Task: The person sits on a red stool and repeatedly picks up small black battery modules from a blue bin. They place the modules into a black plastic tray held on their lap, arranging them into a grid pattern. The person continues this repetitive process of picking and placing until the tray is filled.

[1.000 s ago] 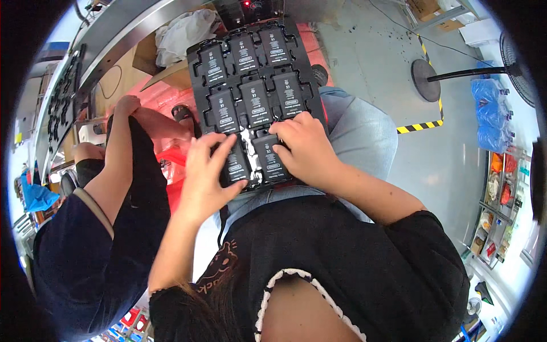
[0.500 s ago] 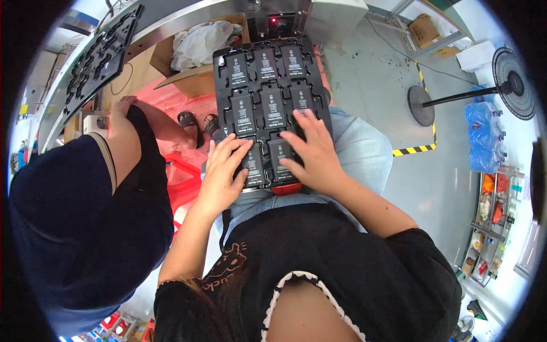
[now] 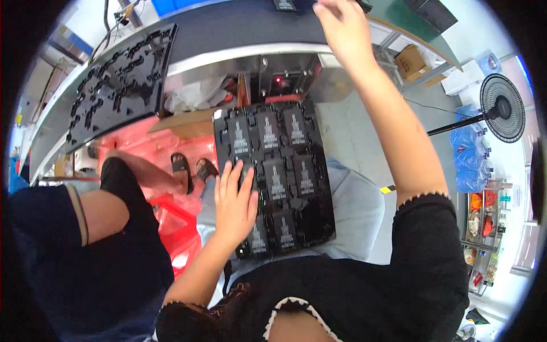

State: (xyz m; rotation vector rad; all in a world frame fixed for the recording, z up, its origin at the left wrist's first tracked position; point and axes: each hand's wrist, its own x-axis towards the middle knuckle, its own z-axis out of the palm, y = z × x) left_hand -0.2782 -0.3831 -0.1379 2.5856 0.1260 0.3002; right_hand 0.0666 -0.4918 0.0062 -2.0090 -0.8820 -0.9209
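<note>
A black moulded tray (image 3: 323,219) rests across my lap, holding flat black battery packs (image 3: 276,179) in rows. My left hand (image 3: 235,208) lies on the tray's left column, fingers stretched out and partly covering one pack there. My right hand (image 3: 348,34) reaches far forward over the dark bench top (image 3: 233,25) at the upper edge of the view. Its fingertips are cut off by that edge, so its grip is hidden. A dark flat piece (image 3: 285,5) lies on the bench to its left, and a small dark object (image 3: 364,5) shows just right of its fingers.
Another black tray (image 3: 122,85) with moulded slots leans on the bench at the left. A person (image 3: 51,245) sits close on my left. An open carton (image 3: 191,122) with pale plastic stands under the bench. To the right are a standing fan (image 3: 502,108) and a shelf rack (image 3: 484,233).
My right hand has left the tray and stretched forward to the bench. My left hand stays on the tray's left side. The view has tilted up, showing more of the bench.
</note>
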